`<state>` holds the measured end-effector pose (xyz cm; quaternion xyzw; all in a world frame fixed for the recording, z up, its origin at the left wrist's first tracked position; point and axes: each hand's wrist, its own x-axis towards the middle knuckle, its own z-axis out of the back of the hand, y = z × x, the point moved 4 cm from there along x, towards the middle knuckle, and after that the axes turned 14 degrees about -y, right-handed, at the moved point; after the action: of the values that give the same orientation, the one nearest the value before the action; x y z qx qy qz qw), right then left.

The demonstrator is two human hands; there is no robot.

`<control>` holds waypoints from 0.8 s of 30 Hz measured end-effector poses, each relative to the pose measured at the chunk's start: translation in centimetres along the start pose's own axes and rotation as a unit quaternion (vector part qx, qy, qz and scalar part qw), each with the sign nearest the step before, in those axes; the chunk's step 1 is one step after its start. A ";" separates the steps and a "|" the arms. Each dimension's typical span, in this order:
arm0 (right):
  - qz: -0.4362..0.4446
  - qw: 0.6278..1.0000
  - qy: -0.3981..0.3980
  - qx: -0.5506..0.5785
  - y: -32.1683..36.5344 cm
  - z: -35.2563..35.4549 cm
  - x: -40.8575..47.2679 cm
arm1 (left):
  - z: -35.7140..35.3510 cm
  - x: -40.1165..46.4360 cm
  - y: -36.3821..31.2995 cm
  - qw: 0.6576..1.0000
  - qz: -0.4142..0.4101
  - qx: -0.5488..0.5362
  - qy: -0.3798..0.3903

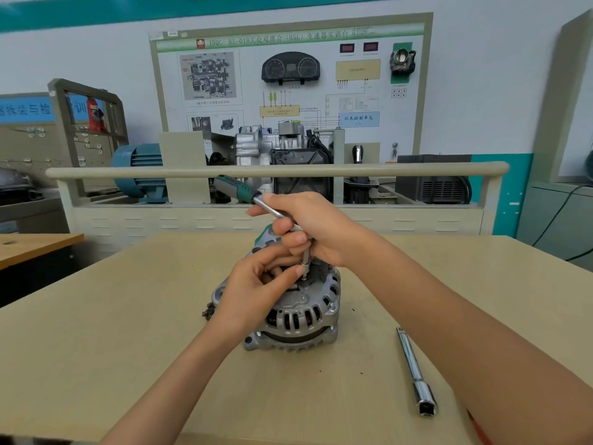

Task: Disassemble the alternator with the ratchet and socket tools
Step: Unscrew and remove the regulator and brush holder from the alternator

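At the middle of the desk [96, 316] stands the alternator [295, 313], set on end with its rear face up, and this is where we are working. We judge the step in hand to be loosening a small fastener on that top face: the ratchet [256, 200] carries a slim extension and socket [305, 266] that drops straight down onto the fastener near the centre. Our right hand [316, 232] is wrapped around the ratchet's head and the top of the extension, with the green and grey handle sticking out up and to the left. Our left hand [260, 287] rests against the alternator's upper left side, its fingertips pinching the lower end of the socket to keep it seated. We think the next move calls for keeping the socket square on the fastener while the handle is swung, with the left hand steadying the tool and housing so the alternator does not turn on the desk; a slip off the small head looks like the main risk. The alternator itself has a silver cast housing with a ring of slotted vents, dark windings showing through them, and mounting ears at the lower left and on the right. We cannot tell how many fasteners are already out, as our hands hide much of the top. Well apart on the desk to the right lies a long chrome extension bar with a socket [417, 375], untouched. Behind the desk stands a training rig [288, 101] with a display board and gearbox.
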<state>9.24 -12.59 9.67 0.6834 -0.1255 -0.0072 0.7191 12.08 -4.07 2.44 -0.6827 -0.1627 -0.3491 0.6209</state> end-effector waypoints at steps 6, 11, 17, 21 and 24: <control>0.036 0.999 0.014 -0.002 -0.3 -0.3 -0.2 | 0.0 -0.1 0.1 1.000 0.016 -0.017 -0.006; -0.006 0.995 0.088 -0.046 -0.1 -1.1 -0.2 | -0.2 -0.1 0.2 0.999 0.040 -0.028 0.010; -0.037 0.991 0.120 -0.050 0.3 -1.3 -1.0 | -0.2 -0.1 -0.2 0.998 0.040 -0.042 -0.008; 0.140 0.959 -0.243 0.029 -1.0 -0.9 -2.0 | -0.2 -0.5 -1.0 1.000 -0.015 -0.022 -0.005; 0.193 0.893 -0.380 0.142 -1.7 -0.7 -3.5 | -0.2 -0.6 -1.1 0.999 -0.033 -0.006 -0.010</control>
<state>6.28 -11.42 7.36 0.6858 -0.5183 -0.1089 0.4991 10.90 -3.96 2.84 -0.6843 -0.1893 -0.3630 0.6035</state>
